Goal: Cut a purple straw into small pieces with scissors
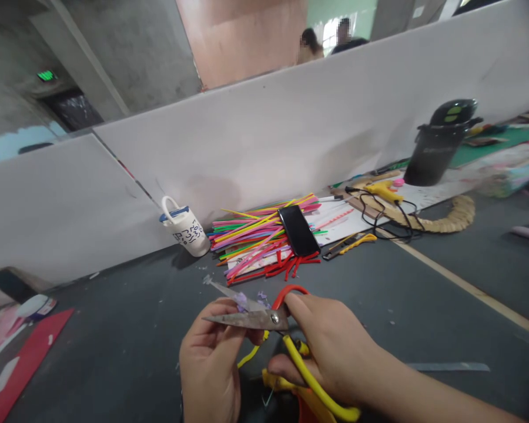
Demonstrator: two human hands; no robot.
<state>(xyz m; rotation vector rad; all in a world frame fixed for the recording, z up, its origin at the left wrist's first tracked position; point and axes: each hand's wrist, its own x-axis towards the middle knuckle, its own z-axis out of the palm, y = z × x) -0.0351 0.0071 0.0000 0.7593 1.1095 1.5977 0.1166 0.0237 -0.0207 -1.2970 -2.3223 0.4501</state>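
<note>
My right hand (330, 335) is closed around scissors (251, 319) with an orange-red handle loop. The metal blades are spread apart and point left, over the fingers of my left hand (216, 352). That hand is pinched around a small purple piece (242, 301), which sits between the blades; its exact kind is hard to make out. A thick yellow strip (312, 382) curves below my right hand, partly hidden by it. Another thin yellow strip (251, 355) hangs between the hands. Beneath them lies a yellow and orange object, mostly covered.
Behind the hands, colourful pipe cleaners (251, 241) lie in a pile with a black phone (298, 230) on top. A white cup (187, 232) stands left of them. To the right are a utility knife (350, 245), a yellow glue gun (385, 191) and a black tumbler (436, 147).
</note>
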